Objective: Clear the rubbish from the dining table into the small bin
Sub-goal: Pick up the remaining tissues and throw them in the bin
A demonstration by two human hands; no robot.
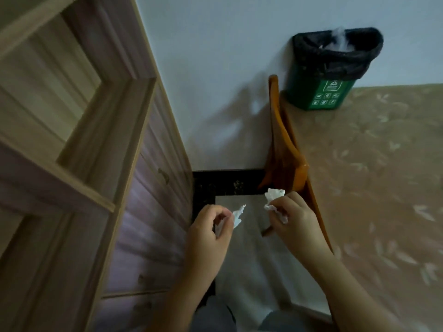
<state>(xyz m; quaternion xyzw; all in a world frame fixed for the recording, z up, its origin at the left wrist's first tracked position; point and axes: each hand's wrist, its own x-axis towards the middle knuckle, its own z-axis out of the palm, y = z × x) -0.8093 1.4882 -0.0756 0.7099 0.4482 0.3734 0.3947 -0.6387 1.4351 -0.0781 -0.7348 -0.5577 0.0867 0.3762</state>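
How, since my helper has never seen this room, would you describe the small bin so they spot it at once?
Look to the table with the beige leaf-patterned cloth, on the right. At its far corner, against the pale wall, stands the small bin. It alone is green, with white icons and a black liner bag folded over its rim.

Plain pale wall (211, 68), carrying soft shadows. On the left stands a tall light-wood shelving unit (79, 121) with open compartments. Below these are pinkish drawer fronts (153, 224) with small handles. The floor (247, 255) is glossy grey tile, bordered by a dark speckled strip (225, 184) along wall and unit. An orange wooden chair (284, 161) stands against the wall. Lighting is dim.
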